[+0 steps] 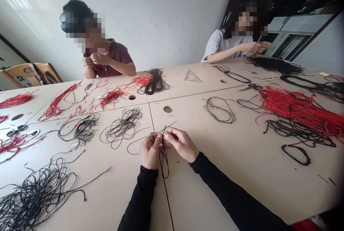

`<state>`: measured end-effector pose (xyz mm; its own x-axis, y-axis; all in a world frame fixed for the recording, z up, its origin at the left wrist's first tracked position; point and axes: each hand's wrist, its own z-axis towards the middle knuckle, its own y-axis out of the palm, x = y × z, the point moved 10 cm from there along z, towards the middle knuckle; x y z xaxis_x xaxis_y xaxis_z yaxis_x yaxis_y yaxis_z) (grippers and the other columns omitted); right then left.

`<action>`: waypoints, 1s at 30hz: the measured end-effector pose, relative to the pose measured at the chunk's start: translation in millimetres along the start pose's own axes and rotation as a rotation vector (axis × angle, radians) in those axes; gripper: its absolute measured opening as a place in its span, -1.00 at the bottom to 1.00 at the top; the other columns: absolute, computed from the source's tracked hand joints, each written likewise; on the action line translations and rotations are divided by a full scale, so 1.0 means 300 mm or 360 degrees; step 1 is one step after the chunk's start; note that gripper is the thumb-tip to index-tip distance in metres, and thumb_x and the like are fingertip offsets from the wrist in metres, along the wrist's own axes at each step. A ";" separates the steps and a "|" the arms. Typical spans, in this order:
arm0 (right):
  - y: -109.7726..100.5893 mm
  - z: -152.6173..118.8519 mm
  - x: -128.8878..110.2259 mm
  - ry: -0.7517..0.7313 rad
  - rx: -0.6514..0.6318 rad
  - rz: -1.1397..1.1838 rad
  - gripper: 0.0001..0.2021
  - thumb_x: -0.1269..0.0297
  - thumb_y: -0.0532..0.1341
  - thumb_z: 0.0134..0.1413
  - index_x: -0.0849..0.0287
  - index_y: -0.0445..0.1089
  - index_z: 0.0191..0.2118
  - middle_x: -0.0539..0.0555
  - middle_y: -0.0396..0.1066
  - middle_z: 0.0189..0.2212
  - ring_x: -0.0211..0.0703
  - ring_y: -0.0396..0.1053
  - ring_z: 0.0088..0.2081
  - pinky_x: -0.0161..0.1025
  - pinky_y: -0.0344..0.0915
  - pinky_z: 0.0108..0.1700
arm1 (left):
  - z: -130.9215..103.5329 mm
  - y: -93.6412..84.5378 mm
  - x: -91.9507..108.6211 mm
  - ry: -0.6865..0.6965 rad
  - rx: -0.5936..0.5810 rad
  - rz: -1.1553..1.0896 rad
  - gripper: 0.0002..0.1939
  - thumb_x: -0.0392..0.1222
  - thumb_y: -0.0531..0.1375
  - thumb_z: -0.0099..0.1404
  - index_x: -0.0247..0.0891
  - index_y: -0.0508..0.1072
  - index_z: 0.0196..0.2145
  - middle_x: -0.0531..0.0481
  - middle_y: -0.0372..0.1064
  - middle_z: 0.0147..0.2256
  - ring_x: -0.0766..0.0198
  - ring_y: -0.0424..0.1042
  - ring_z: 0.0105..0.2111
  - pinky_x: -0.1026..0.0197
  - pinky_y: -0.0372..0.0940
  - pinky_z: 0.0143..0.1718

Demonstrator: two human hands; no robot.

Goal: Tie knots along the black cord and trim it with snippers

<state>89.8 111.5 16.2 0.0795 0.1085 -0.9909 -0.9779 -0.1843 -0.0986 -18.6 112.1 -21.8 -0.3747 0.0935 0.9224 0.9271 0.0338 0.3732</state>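
Note:
Near the centre of the head view, my left hand (152,150) pinches a thin black cord (167,168) between thumb and fingers. A loop of that cord hangs down below the fingers to the tabletop. Close beside it on the right, my right hand (182,144) is closed, thumb and fingertips together on the upper part of the same cord. Short cord ends stick up above the fingertips. The exact spot where the fingers meet the cord is partly hidden. Left of my hands lies a loose tangle of black cord (129,121).
The pale table (215,173) bears a big black cord heap (34,195) at lower left, red cord bundles (295,107) at right, scissors (251,87), a triangle ruler (192,76) and black coils (220,111). Two people (118,57) (228,46) sit across, handling cords.

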 end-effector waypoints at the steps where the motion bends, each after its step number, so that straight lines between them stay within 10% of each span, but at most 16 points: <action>1: 0.003 0.002 0.005 0.0009 -0.0015 0.0043 -0.78 0.13 0.12 0.12 0.19 0.31 -0.36 0.00 0.31 -0.47 -0.21 0.29 -0.41 -0.26 0.31 -0.33 | 0.001 -0.002 -0.001 -0.0002 0.0006 -0.0008 -0.72 -0.04 0.28 0.09 -0.32 0.37 -0.40 0.06 0.28 -0.52 0.38 0.31 -0.50 0.25 0.38 -0.44; 30: -0.007 -0.001 0.010 -0.0003 0.0037 -0.0052 -0.77 0.11 0.10 0.14 0.18 0.30 -0.33 -0.04 0.26 -0.53 -0.26 0.21 -0.49 -0.30 0.23 -0.43 | 0.002 -0.001 -0.008 -0.0055 -0.0024 -0.0065 -0.73 -0.07 0.28 0.09 -0.34 0.37 -0.40 0.03 0.30 -0.49 0.34 0.34 -0.48 0.20 0.40 -0.44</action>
<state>92.1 111.8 13.4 0.1111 0.1160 -0.9870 -0.9790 -0.1578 -0.1288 -18.0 112.6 -24.2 -0.4119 0.1264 0.9024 0.9107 0.0231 0.4124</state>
